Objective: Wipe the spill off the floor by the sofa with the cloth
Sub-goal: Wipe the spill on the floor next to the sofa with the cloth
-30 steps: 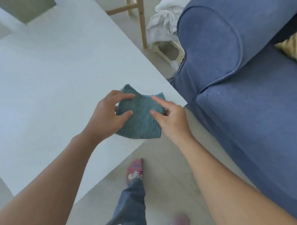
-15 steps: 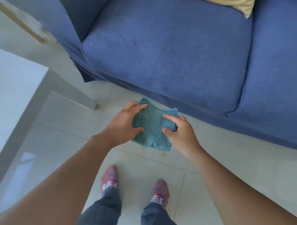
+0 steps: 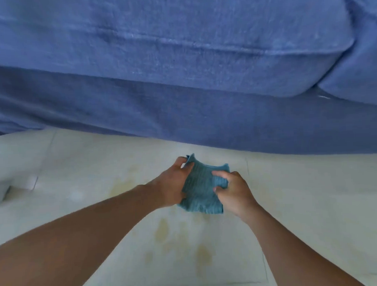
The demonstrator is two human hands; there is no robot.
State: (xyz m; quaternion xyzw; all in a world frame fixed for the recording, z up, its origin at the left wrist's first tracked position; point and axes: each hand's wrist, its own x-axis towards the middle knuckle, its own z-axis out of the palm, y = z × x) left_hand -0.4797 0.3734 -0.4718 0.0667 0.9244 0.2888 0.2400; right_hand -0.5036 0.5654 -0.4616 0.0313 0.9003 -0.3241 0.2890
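Observation:
A small teal ribbed cloth (image 3: 203,191) is held between both hands, low over the pale tiled floor (image 3: 313,202) in front of the blue sofa (image 3: 180,68). My left hand (image 3: 174,186) grips its left edge and my right hand (image 3: 234,190) grips its right edge. A yellowish spill (image 3: 162,229) lies on the tiles in several blotches, spreading from left of the cloth to below it. Whether the cloth touches the floor I cannot tell.
The sofa's front skirt (image 3: 225,120) runs across the view just beyond the cloth. A grey table leg (image 3: 0,191) stands at the far left on the floor. Tile joints cross the floor at right and bottom.
The view has dropped from the white table to close above the floor by the sofa. Both hands carried the cloth down with it. My legs and slippers are no longer in view.

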